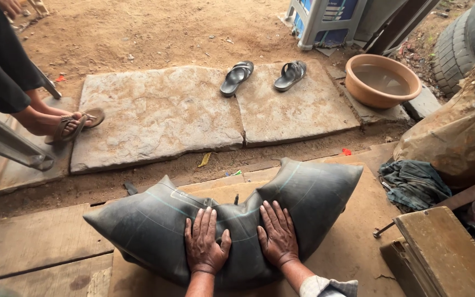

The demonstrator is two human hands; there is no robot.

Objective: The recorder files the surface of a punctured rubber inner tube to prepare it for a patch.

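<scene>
The black inner tube (155, 225), partly full of air and folded into 2 bulging lobes, lies on the wooden boards (34, 242) directly under both hands. Its long axis runs left to right across the view, with the right lobe angled up and away toward the stone slabs (160, 110). The left hand (205, 243) and right hand (277, 235) press flat, side by side, on the pinched middle; each grip is spread, fingers apart and pointing away from the body, closed around nothing. Neither hand is nearer; both touch the rubber.
</scene>
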